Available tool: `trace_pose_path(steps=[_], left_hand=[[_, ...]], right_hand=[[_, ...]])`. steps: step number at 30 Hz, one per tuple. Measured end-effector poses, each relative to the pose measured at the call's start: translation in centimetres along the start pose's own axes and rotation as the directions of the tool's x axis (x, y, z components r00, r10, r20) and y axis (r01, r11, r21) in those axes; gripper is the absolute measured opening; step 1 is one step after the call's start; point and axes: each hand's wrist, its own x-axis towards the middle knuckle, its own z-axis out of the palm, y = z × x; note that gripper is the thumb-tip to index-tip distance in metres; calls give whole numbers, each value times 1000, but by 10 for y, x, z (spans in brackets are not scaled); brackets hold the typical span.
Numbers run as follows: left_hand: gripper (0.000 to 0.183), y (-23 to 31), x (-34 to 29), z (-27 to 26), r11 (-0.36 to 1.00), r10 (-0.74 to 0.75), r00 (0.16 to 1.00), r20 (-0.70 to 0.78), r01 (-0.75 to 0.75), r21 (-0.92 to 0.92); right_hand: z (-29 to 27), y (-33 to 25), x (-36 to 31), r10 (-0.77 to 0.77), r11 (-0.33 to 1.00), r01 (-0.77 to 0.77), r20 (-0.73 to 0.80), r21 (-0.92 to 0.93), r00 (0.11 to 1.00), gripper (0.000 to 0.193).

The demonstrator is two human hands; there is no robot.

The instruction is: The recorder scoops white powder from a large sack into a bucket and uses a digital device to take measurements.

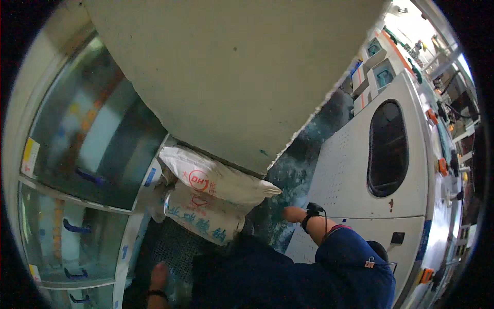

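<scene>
My left hand [159, 275], with a dark band at the wrist, hangs low at the lower left, over dark floor matting. Its fingers are smeared and cannot be made out. Beside the white machine housing is my right hand [294, 214], seen mostly from the back, with its fingers hidden. A black strap with a small device circles that wrist. Between the two hands, further ahead, a white woven sack [226, 180] with red printing lies over a second sack [203, 212] with blue printing. Neither hand touches the sacks.
A large pale wall or column [231, 77] fills the top. At the left stands a glass-fronted cabinet [77, 203] with blue handles. The white machine [339, 175], with a dark oval window [388, 149], runs along the right. Stained dark floor [296, 165] lies between column and machine.
</scene>
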Motion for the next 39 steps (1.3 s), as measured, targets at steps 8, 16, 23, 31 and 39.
trace_pose_path(steps=[8,16,23,31,39], left_hand=[[27,-85,-74,29,747,426,897,-122,-273,606],[50,-30,-149,-24,-14,-139,964,-225,-229,-973],[47,-197,-271,87,-387,-497,866,-50,-273,-881],[45,-320,-493,283,-307,-915,317,252,-137,-942],[42,-170,-477,243,350,-892,403,-205,328,-877]], right_hand=[[-33,-83,-10,-54,950,135,-277,281,959,35],[-152,-385,-127,-637,-334,35,-253,942,728,64],[-110,-544,-139,-811,-242,-26,-188,970,555,72],[-14,-709,-95,-867,143,-134,189,981,461,65],[77,-577,228,-170,550,675,726,-491,666,35]])
